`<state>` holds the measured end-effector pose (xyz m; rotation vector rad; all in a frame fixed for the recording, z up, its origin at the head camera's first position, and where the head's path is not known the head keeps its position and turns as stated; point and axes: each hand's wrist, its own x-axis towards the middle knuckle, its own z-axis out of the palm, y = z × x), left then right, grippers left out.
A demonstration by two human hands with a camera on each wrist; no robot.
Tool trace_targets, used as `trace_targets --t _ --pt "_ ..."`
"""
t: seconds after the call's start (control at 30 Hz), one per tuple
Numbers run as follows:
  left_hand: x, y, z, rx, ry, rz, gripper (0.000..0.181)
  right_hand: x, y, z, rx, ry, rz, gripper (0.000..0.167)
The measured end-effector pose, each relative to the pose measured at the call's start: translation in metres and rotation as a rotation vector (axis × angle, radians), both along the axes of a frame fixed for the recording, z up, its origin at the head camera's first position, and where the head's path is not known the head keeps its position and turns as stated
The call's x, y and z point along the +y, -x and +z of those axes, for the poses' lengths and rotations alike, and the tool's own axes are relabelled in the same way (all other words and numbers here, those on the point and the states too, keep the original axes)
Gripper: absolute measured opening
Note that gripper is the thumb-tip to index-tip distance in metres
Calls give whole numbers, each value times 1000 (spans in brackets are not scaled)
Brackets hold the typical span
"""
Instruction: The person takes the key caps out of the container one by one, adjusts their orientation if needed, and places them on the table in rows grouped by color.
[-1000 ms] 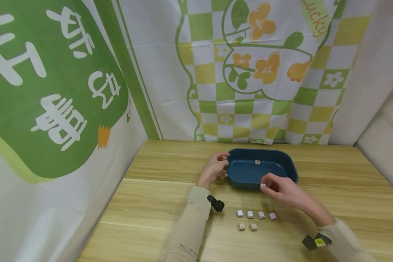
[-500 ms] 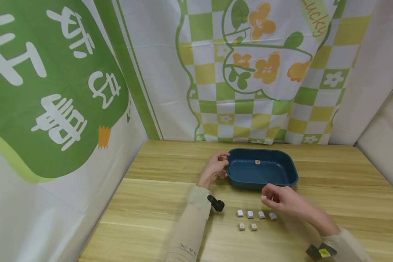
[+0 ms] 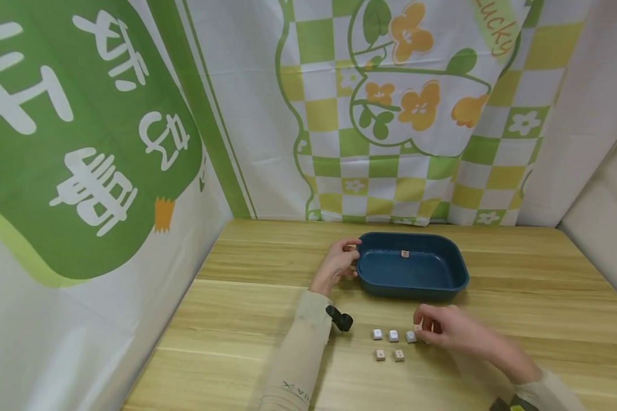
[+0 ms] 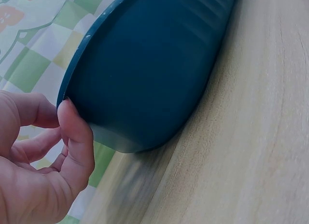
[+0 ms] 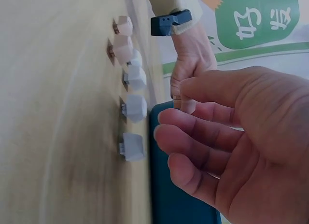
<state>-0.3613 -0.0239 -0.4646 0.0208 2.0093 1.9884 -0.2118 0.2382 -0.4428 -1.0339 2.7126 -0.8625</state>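
My left hand [image 3: 337, 262] pinches the left rim of a dark blue plastic tray [image 3: 416, 292], thumb outside, as the left wrist view [image 4: 76, 137] also shows. One small beige keycap [image 3: 404, 254] lies inside against the far wall. Between thumb and fingertips, my right hand [image 3: 455, 328] holds another beige keycap [image 3: 417, 328], just above the table in front of the tray. Beneath and left of it is a row of white keycaps [image 3: 393, 335], the rightmost mostly hidden by the fingers. Two beige keycaps [image 3: 380, 355] sit in a nearer row.
The wooden table [image 3: 257, 331] runs up to a hanging checked cloth [image 3: 380, 182] at the back. A green and white cloth [image 3: 108, 245] hangs along the left side. Each wrist wears a black camera mount [image 3: 340, 319].
My right hand has moved from the tray's front rim towards me, carrying the keycap down over the right end of the white row. The left hand stays on the tray.
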Motion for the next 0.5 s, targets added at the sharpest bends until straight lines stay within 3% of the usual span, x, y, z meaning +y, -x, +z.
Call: trace_targets --t 0.27,0.5 --pt "0 -1 1 3 -1 -1 41 -2 -6 -6 -74 -27 25 10" --pt "0 -1 1 2 -4 11 39 -5 -9 -13 -12 -37 57 10"
